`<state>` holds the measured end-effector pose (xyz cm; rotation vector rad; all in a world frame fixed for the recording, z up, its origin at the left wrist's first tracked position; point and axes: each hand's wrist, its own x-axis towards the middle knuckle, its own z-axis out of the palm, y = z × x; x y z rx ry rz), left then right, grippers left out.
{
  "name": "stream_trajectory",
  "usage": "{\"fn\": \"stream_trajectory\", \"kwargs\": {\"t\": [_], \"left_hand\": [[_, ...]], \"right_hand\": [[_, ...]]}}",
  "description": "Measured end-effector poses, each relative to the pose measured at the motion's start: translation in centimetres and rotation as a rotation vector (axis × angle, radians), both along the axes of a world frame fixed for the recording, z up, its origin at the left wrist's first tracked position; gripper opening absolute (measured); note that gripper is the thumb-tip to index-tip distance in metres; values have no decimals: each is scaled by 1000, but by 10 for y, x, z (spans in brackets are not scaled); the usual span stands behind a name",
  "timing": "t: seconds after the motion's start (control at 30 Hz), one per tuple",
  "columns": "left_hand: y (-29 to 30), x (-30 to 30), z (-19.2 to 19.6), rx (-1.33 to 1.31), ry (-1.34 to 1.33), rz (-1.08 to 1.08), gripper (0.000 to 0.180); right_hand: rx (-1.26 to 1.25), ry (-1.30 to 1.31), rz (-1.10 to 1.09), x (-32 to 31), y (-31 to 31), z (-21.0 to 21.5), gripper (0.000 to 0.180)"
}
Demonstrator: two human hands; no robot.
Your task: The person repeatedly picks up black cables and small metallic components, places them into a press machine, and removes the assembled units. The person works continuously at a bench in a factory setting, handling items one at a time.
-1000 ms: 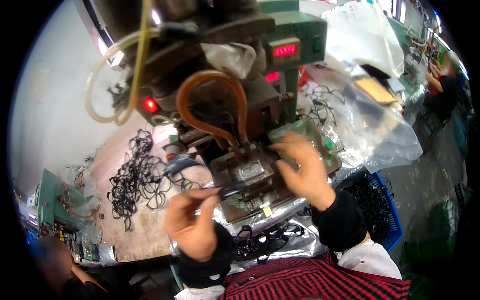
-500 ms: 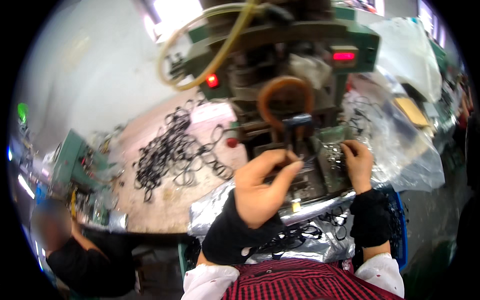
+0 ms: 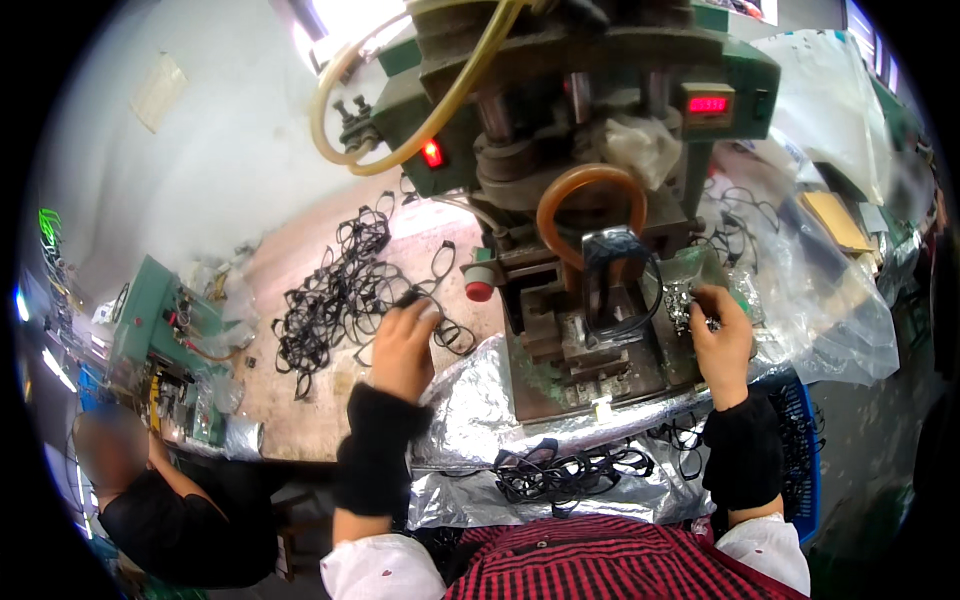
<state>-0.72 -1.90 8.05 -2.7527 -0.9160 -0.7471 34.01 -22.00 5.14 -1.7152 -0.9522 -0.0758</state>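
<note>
My left hand (image 3: 405,345) reaches to the right edge of a tangled pile of black glasses frames (image 3: 335,310). Its fingers are closed at the end of a black glasses frame (image 3: 444,258), partly hidden by the fingertips. My right hand (image 3: 724,342) dips its curled fingers into small shiny metal parts (image 3: 680,305) in a shallow tray; what they pinch is too small to make out. Between the hands, another black glasses frame (image 3: 655,300) rests upright on the fixture (image 3: 590,360) of a green press (image 3: 740,90), touched by neither hand.
The press carries an orange hose loop (image 3: 594,178), a yellowish hose (image 3: 440,115) and a red button (image 3: 479,290). More frames (image 3: 560,470) lie on silver foil before me. Clear plastic sheeting (image 3: 830,320) and a blue basket (image 3: 805,450) are at right. Another person (image 3: 190,520) sits at left.
My left hand has left the press fixture and moved left to the pile of frames. A frame now shows plainly on the fixture. My right hand stays at the metal parts.
</note>
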Motion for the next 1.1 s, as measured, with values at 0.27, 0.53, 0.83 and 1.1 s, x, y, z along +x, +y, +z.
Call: {"fn": "stream_trajectory", "kwargs": {"t": [0.27, 0.53, 0.83, 1.1], "left_hand": [[83, -16, -33, -76, 313, -121, 31], [91, -7, -39, -176, 767, -202, 46], [72, 30, -13, -295, 416, 111, 19], [75, 25, 34, -437, 460, 376, 24]], "right_hand": [[35, -76, 25, -5, 6, -5, 12], [47, 96, -134, 3, -60, -14, 14], [227, 27, 342, -51, 15, 57, 25], [345, 715, 541, -75, 34, 49, 42]]}}
